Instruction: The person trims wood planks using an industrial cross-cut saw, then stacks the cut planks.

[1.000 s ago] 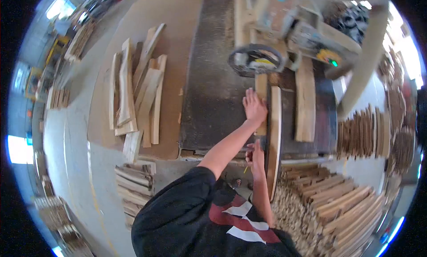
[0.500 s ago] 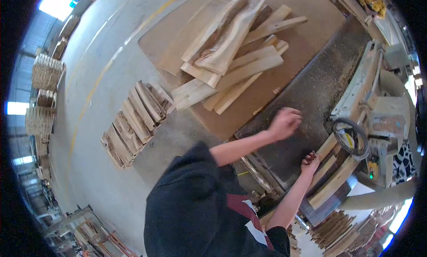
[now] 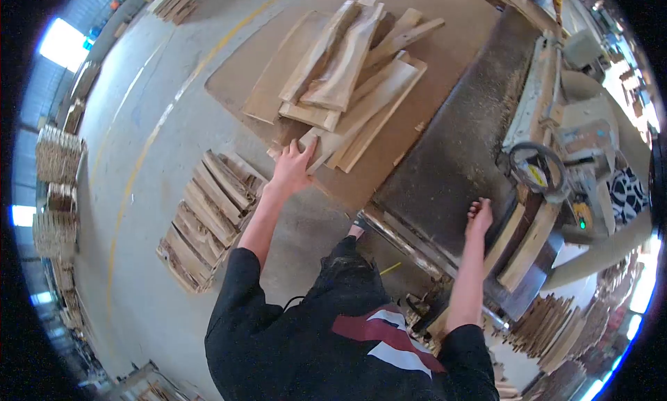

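My left hand (image 3: 293,168) is over the near-left end of a pale wooden board (image 3: 351,127) in a loose pile. Its fingers are spread across the board end and seem to touch it; the underside of the grip is hidden. My right hand (image 3: 479,218) hovers over the dark machine table (image 3: 445,172), fingers curled in, with nothing visible in them. Close to its right lie a narrow wooden strip (image 3: 506,241) and a second wooden strip (image 3: 531,245), both running toward the machine's black handwheel (image 3: 537,168).
Wavy-edged boards (image 3: 347,68) lie on the brown sheet (image 3: 240,74) ahead. A stack of rough slats (image 3: 208,220) stands on the floor at left. More sticks (image 3: 545,324) are piled at lower right. A thick hose (image 3: 604,255) runs beside the machine.
My left hand has swung left from above the machine table to the board pile. My right hand has lifted off the narrow strip, fingers still curled. The whole view has shifted.
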A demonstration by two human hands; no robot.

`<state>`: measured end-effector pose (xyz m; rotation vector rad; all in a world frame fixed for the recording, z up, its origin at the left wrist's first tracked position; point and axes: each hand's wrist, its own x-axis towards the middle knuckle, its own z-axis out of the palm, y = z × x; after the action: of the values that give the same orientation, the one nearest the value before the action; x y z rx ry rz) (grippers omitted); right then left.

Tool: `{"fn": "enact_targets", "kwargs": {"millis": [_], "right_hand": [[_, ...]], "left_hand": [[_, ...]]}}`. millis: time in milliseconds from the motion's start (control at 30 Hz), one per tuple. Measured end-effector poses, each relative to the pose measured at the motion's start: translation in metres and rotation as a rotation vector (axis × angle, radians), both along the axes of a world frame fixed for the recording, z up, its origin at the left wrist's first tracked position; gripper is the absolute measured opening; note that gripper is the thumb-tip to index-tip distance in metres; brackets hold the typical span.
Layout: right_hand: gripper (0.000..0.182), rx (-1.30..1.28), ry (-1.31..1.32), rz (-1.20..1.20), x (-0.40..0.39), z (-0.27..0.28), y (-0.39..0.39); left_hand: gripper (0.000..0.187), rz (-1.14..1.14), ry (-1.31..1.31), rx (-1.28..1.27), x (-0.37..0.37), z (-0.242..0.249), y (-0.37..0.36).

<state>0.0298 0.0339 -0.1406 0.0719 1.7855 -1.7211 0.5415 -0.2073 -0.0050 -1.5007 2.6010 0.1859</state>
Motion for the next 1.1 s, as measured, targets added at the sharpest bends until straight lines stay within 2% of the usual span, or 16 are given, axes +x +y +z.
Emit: {"fn": "enact_targets", "kwargs": {"millis": [67, 167, 200, 267, 367, 500, 567, 633, 700, 733, 800, 833, 867, 933, 1033, 1100], "right_hand": [[0.032, -0.012, 0.097, 0.097, 0.061, 0.016, 0.021], [0.031, 0.006, -0.119, 0.1, 0.133, 0.036, 0.057], [0.03, 0.003, -0.213, 0.103, 0.152, 0.049, 0.068], [0.035, 0.017, -0.24, 0.205, 0.181, 0.046, 0.101], [0.042, -0.057, -0.224, 0.276, 0.227, 0.074, 0.142], [0.052, -0.159, -0.29, 0.335, 0.273, 0.129, 0.19], [0.055, 0.01, -0.058, 0.619, 0.286, 0.136, 0.21], [0.054, 0.07, 0.186, 0.587, 0.305, 0.14, 0.226], [0.049, 0.203, 0.696, 0.551, 0.32, 0.165, 0.228], [0.049, 0.206, 0.679, 0.524, 0.324, 0.166, 0.23], [0.045, -0.122, 0.558, 0.47, 0.323, 0.167, 0.227], [0.041, 0.001, 0.686, 0.556, 0.323, 0.174, 0.224], [0.041, -0.004, 0.678, 0.542, 0.326, 0.177, 0.223], [0.037, 0.017, 0.821, 0.451, 0.327, 0.18, 0.219], [0.032, -0.023, 0.825, 0.374, 0.326, 0.173, 0.224], [0.03, -0.026, 0.825, 0.342, 0.324, 0.173, 0.226]], "left_hand": [[0.106, 0.05, 0.053, 0.28, -0.021, 0.017, 0.023], [0.094, 0.138, 1.208, 0.74, -0.03, -0.005, 0.067], [0.094, 0.097, 1.19, 0.757, -0.033, -0.003, 0.085], [0.092, 0.31, 1.439, 1.192, -0.041, 0.0, 0.125], [0.09, 0.477, 1.443, 1.511, -0.049, -0.013, 0.194], [0.086, 0.359, 1.324, 1.835, -0.073, -0.026, 0.266], [0.078, 0.3, 1.265, 1.934, -0.084, -0.024, 0.286], [0.07, 0.25, 1.206, 2.017, -0.094, -0.03, 0.299], [0.051, 0.621, 0.988, 2.056, -0.111, -0.049, 0.3], [0.043, 0.605, 0.864, 1.897, -0.123, -0.045, 0.303], [0.052, 0.061, 0.882, 2.188, -0.113, -0.141, 0.287], [0.052, 0.066, 0.858, 2.187, -0.114, -0.098, 0.298], [0.055, 0.075, 1.114, 2.121, -0.116, -0.051, 0.318], [0.06, 0.067, 1.353, 2.038, -0.131, -0.037, 0.341], [0.074, 0.543, 1.558, 2.507, -0.141, -0.066, 0.349], [0.075, 0.514, 1.498, 2.611, -0.143, -0.083, 0.343]]}}
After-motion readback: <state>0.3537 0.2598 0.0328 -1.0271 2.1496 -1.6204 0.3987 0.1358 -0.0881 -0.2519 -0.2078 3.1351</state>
